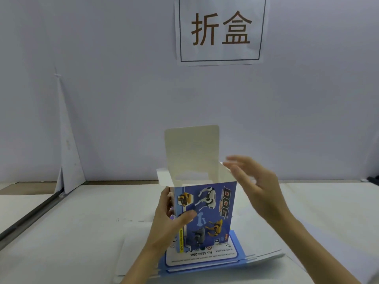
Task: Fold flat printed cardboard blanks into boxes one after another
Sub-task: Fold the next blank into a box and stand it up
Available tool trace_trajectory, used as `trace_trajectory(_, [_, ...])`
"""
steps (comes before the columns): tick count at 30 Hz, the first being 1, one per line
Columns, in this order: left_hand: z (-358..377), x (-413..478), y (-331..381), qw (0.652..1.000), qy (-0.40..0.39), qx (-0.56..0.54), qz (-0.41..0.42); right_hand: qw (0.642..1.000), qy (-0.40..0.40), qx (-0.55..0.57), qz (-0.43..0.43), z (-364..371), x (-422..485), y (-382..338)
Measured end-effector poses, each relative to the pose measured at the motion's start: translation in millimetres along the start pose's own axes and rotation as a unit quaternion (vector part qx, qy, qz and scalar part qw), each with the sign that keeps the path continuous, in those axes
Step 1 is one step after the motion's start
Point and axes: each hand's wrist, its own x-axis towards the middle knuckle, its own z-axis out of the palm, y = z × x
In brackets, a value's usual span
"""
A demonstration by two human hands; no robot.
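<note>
Work looks partway: dog-print box (207,210) stands squared on the stack of flat blanks (256,258) at six o'clock, left hand (170,224) gripping its nine-o'clock side, right hand (256,187) open at two o'clock, lid flap (192,150) untucked.

A white table (82,232) carries a stack of flat blue printed blanks (205,260) near its front edge.

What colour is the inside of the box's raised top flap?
The flap of the box is plain off-white inside, unprinted; the head view shows it.
</note>
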Motion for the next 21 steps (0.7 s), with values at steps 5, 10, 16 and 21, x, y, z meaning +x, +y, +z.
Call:
trace_trajectory(5, [1.2, 3.3, -5.2, 1.000, 0.011, 0.000, -0.019, 0.985, -0.034, -0.166, -0.037, -0.7, 80.4, -19.0])
trace_trajectory(10, [-2.3, 6.2, -5.4, 1.000, -0.011, 0.007, -0.021, 0.930, -0.265, -0.247, 0.062, 28.8, 147.1, -13.3])
trace_trajectory(16, [-5.5, 8.3, -5.6, 0.999, -0.046, 0.009, -0.018, 0.859, -0.376, -0.045, 0.345, 42.2, 168.5, 28.8])
trace_trajectory(21, [-5.1, 8.4, -9.2, 0.999, -0.047, 0.016, -0.014, 0.731, -0.564, -0.203, 0.324, 52.4, 136.4, 74.9])
